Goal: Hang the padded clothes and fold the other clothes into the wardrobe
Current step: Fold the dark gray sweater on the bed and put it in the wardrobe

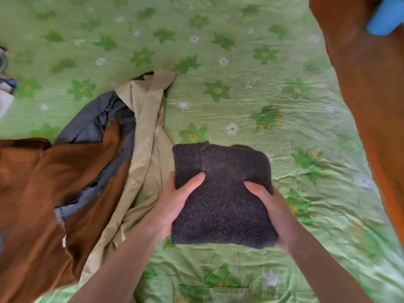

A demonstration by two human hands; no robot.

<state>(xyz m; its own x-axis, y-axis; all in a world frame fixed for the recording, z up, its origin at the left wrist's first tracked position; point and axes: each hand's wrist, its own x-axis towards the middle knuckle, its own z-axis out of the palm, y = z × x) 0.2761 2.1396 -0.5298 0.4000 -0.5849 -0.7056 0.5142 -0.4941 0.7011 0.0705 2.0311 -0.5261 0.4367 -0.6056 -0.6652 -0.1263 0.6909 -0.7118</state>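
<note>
I had the folded dark knit sweater (220, 193) on the green flowered bedsheet (240, 88), my left hand (177, 202) and right hand (271, 213) clasping its two sides, thumbs lying over the top and fingers tucked beneath. It looked thick and soft, light enough, but liable to sag and spring open if I held only one edge, so gripping both sides low and lifting it level seemed best. To my left lay the unfolded heap: a brown garment (37, 193), a grey one (91, 119) and a beige one (148, 127).
</note>
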